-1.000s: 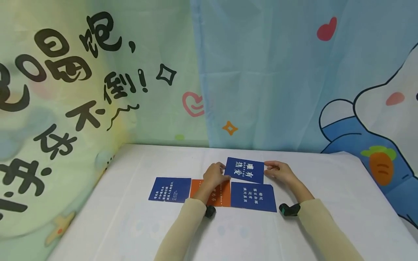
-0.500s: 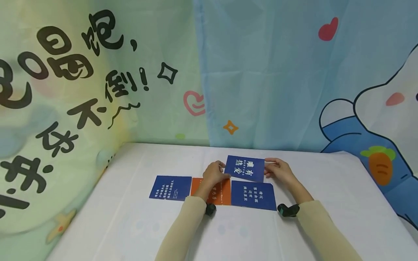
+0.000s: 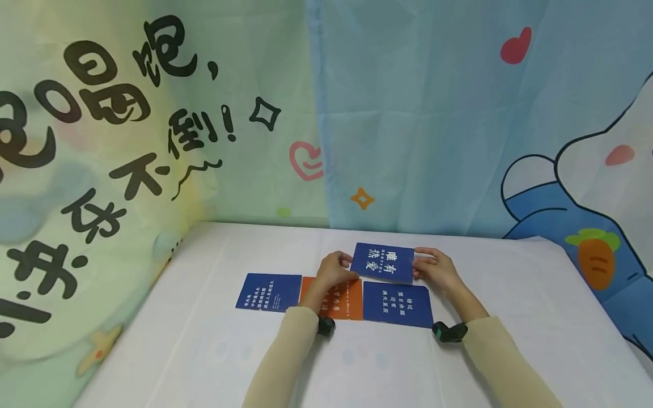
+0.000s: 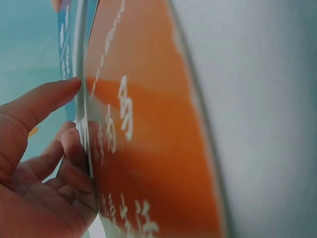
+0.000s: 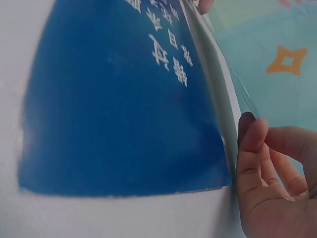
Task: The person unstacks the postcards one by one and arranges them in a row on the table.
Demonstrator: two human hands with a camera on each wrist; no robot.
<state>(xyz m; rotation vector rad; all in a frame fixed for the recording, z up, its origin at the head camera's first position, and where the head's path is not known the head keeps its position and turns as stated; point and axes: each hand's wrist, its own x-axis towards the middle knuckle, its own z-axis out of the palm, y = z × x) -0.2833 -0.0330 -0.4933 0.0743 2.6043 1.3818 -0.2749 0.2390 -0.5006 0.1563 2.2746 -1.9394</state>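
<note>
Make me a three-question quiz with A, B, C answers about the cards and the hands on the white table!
1. Where does the flat orange card lie?
A. between two flat blue cards
B. on the curtain
C. under a cup

2. How many flat blue cards lie on the white table?
A. five
B. two
C. none

3. What is held by the left hand and right hand?
A. nothing
B. a pencil
C. the raised blue card with big white letters

Answers: 1 A, blue cards flank it; 2 B, one left, one right; 3 C, fingers grip both its side edges.
</note>
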